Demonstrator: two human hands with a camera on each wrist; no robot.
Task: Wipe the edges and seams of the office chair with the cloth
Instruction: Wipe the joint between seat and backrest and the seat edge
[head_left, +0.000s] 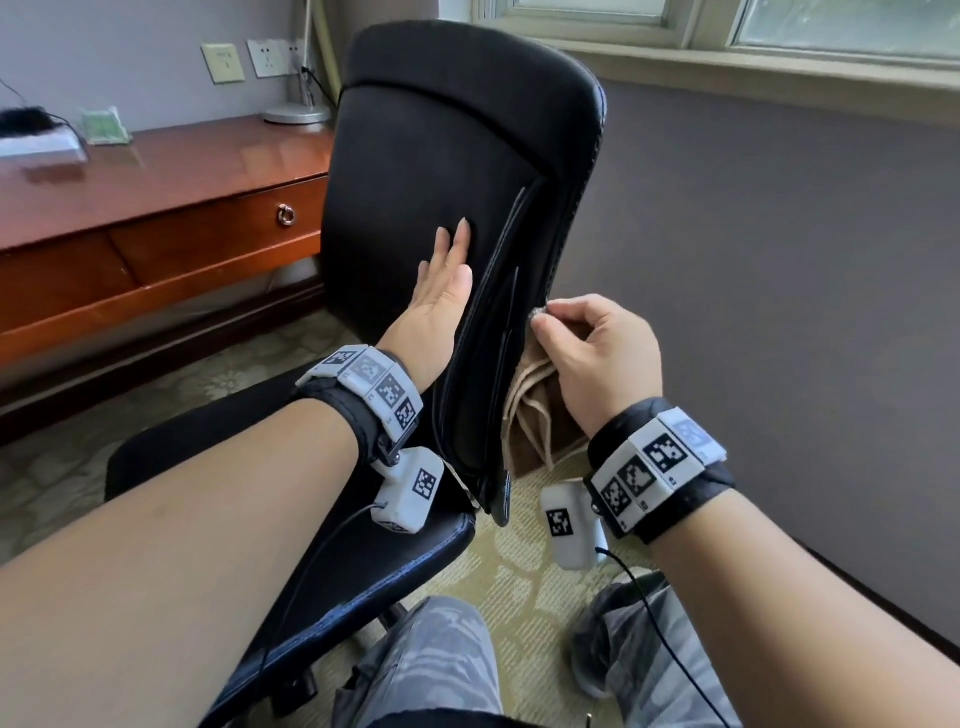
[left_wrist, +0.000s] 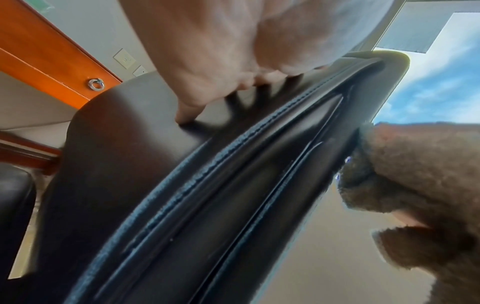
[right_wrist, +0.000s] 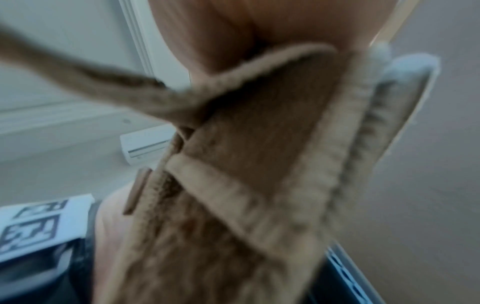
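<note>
Right hand (head_left: 597, 358) fingers pinch the beige cloth (head_left: 535, 415) against the chair (head_left: 431, 156) edge; left hand (head_left: 441, 296) fingers press flat, together.

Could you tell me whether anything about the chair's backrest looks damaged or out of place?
Yes: along the side edge of the backrest, the black trim strips gape apart and stand away from the padding, looking loose.

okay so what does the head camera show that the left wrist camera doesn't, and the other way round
Only the head view shows the right hand gripping the tan cloth, the chair's seat, the window and the person's legs.

Only the left wrist view shows the stitched seam along the backrest edge up close, with the folds beside it.

Both show the left hand flat against the black backrest, the cloth at the backrest's edge, and the wooden desk's drawer ring.
</note>
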